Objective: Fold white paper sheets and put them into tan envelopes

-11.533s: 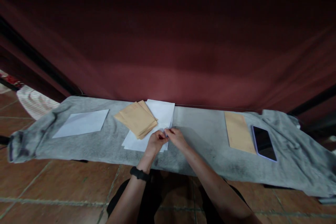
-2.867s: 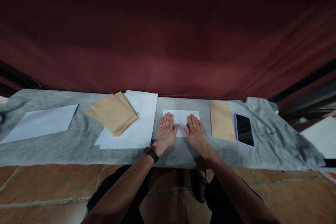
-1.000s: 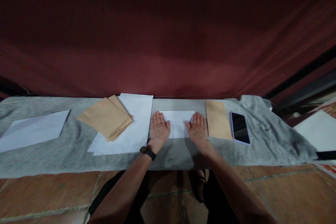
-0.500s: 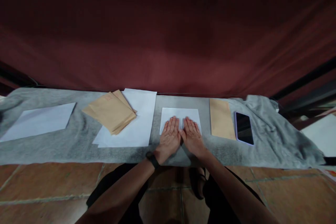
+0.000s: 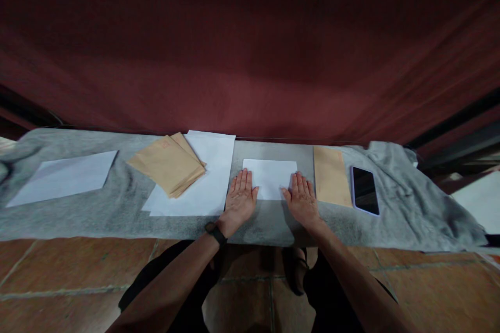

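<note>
Flat and level at white paper (image 5: 271, 178), nearer back edge of bench (image 5: 269, 223), with left hand (image 5: 239, 196) and right hand (image 5: 303, 201) gripping nothing, seemingly touching its sides: press evenly!

A dark red backdrop (image 5: 250, 62) fills the frame's dim upper half; grey cloth (image 5: 269, 221) crosses the middle, brown floor tiles (image 5: 74, 265) below.

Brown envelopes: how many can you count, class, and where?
3 at least: one envelope beside the phone, two or more in the pile overlapping white sheets; others may be hidden.
</note>
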### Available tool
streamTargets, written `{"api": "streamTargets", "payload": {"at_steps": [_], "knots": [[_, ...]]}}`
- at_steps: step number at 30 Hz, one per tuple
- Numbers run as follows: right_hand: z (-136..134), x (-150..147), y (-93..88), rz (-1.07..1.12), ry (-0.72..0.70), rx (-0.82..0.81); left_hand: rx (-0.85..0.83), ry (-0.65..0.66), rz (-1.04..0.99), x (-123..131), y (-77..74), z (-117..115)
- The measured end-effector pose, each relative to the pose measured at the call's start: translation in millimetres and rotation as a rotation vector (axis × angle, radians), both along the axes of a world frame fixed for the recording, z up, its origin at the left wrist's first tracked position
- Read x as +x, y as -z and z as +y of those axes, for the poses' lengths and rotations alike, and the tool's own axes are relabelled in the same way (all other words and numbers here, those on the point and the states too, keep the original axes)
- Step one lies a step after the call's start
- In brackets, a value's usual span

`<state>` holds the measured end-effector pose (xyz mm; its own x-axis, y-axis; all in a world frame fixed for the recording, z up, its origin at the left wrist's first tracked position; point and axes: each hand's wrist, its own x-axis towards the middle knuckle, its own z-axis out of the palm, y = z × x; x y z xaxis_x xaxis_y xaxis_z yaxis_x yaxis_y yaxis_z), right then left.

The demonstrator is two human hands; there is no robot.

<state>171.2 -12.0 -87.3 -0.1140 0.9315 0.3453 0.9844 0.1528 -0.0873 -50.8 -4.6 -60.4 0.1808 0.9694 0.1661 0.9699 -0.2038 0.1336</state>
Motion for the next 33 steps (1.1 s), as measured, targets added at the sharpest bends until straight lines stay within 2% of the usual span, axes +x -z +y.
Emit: {"api": "streamTargets", "payload": {"at_steps": [6, 10, 14, 18, 22, 33], "knots": [[11, -2, -11.0, 0.038, 0.064, -0.046, -0.009, -0.070, -0.016, 7, -9.9, 11], [27, -23, -22.9, 0.103, 0.004, -0.132, -0.007, 0.035, -0.061, 28, -14.9, 22], [39, -48, -28.0, 0.151, -0.115, -0.214, -0.061, 0.168, -0.041, 47, -8.7, 33], [48, -54, -26.4, 0.178, -0.118, -0.251, -0.074, 0.201, -0.006, 51, -1.7, 42], [55, -49, -23.6, 0.124, -0.090, -0.260, -0.072, 0.209, -0.003, 49, -2.1, 46], [55, -34, -11.5, -0.003, -0.047, -0.152, -0.094, 0.074, -0.057, 41, -7.0, 48]]}}
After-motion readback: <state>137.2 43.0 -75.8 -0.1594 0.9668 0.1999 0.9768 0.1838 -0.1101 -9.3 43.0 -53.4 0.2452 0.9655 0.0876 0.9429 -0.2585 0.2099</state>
